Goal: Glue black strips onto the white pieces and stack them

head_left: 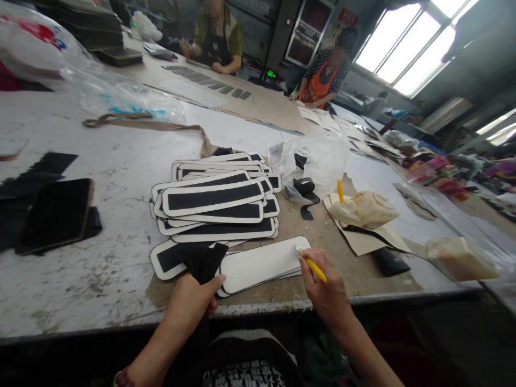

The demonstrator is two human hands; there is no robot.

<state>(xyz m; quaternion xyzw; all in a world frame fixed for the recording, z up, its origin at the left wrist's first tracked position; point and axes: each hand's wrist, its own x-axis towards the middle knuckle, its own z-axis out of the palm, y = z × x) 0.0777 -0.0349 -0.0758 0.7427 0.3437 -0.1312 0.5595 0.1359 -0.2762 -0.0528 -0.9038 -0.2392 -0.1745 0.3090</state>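
My right hand (328, 287) is closed round a brush with a yellow handle (315, 270). Its pale tip touches the right end of a long white panel with rounded corners (260, 266), which lies on other panels near the table's front edge. My left hand (191, 295) grips black strips of thin material (207, 262), and its thumb presses on the panel's left end. Partly under those strips lies a white-bordered panel with a black strip on it (167, 260). Behind it is a loose pile of similar black-and-white panels (213, 198).
To the right, a cut plastic container (368, 208) with a yellow handle in it rests on beige sheets. A clear bag (322, 156) holds black scraps. A phone (58, 212) lies left on black material. Two people (215, 45) work across the table (108, 301).
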